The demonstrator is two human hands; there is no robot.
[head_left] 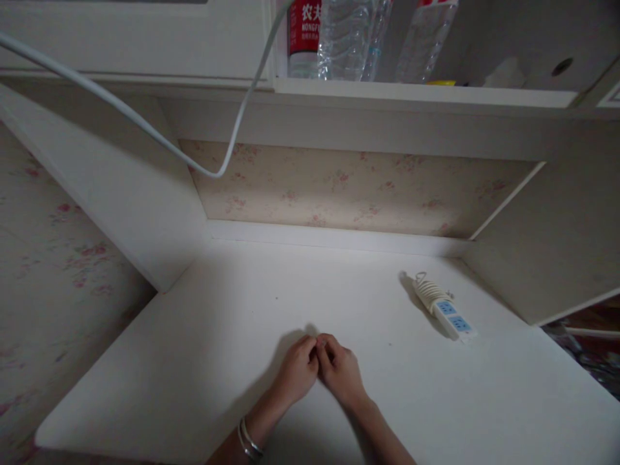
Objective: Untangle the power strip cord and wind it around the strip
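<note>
My left hand [296,371] and my right hand [340,371] rest side by side on the white desk top [194,361], near its front middle. Their fingertips meet and curl in together. Both hands are closed. Whether anything small sits between the fingers is hidden. A silver bangle circles my left wrist. The nearest other thing is a white power strip [444,309] with blue sockets, its cord wound round one end, lying to the right and farther back.
A white cable [145,126] hangs in a loop from the upper left. Clear water bottles [349,39] and one with a red label stand on the shelf above. Floral wallpaper backs the desk recess. White side panels flank the desk left and right.
</note>
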